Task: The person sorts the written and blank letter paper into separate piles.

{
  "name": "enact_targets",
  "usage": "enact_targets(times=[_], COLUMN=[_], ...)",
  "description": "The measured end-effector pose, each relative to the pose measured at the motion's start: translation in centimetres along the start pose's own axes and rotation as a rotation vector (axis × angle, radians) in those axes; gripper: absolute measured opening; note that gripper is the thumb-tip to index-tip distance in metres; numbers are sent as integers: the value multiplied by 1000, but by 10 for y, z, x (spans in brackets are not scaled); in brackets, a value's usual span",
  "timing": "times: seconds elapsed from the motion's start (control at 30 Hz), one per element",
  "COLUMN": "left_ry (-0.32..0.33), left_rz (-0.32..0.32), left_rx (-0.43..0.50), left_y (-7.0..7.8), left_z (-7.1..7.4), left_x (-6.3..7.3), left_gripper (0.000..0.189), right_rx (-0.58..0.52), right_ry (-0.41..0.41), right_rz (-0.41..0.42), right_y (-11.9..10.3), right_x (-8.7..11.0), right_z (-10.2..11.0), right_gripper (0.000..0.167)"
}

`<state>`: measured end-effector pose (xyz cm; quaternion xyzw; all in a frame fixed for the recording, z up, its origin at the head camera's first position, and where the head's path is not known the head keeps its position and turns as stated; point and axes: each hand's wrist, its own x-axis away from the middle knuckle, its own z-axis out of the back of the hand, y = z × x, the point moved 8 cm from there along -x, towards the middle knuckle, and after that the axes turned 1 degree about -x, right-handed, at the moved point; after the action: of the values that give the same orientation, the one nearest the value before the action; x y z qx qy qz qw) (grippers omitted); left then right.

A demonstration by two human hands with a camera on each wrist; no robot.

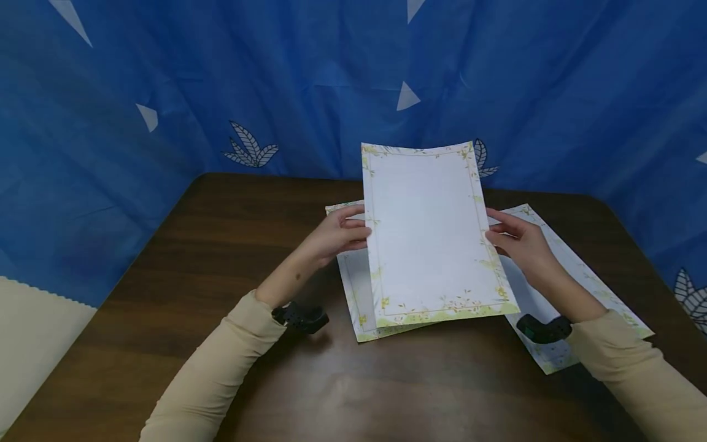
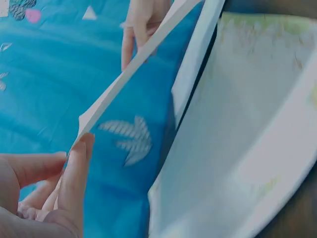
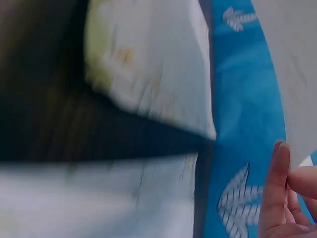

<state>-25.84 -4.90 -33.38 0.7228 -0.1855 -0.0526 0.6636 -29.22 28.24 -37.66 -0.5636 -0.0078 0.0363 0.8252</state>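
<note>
A sheet of white paper (image 1: pixel 428 227) with a printed leafy border is held up above the table, its lower edge tilted toward me. My left hand (image 1: pixel 341 232) pinches its left edge between thumb and fingers; the left wrist view shows the sheet (image 2: pixel 130 69) nearly edge-on. Its right edge is pinched by my right hand (image 1: pixel 519 239), seen at the lower right of the right wrist view. Beneath the raised sheet, partly hidden, lies a second bordered sheet (image 1: pixel 353 276). Another bordered sheet (image 1: pixel 574 264) lies askew on the right, partly behind my right forearm.
The dark wooden table (image 1: pixel 221 245) carries the sheets. Behind it hangs a blue curtain (image 1: pixel 309 73) with white triangles and leaf prints. Pale cloth (image 1: pixel 38 344) shows at the far left. A dark band with a small device (image 1: pixel 301 316) sits on each wrist.
</note>
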Motion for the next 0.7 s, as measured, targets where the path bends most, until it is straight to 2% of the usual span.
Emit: enact_targets(times=[0.1, 0.23, 0.37, 0.5, 0.6, 0.7], left_ry=[-3, 4, 13, 20, 21, 28], left_rz=[32, 84, 112, 130, 148, 157], left_rx=[15, 6, 5, 34, 78, 126], left_y=[-9, -20, -30, -41, -48, -56], left_z=[-20, -46, -71, -97, -116, -133], left_x=[-11, -25, -38, -49, -55, -60], left_gripper=[53, 54, 54, 53, 52, 48], right_rx=[25, 78, 109, 120, 115, 112], right_ry=[8, 16, 46, 20, 7, 14], right_rz=[-19, -60, -56, -56, -59, -55], right_y=[26, 45, 59, 36, 15, 16], right_x=[-3, 0, 4, 21, 33, 35], right_z=[29, 63, 93, 107, 114, 124], right_gripper=[57, 55, 56, 57, 43, 30])
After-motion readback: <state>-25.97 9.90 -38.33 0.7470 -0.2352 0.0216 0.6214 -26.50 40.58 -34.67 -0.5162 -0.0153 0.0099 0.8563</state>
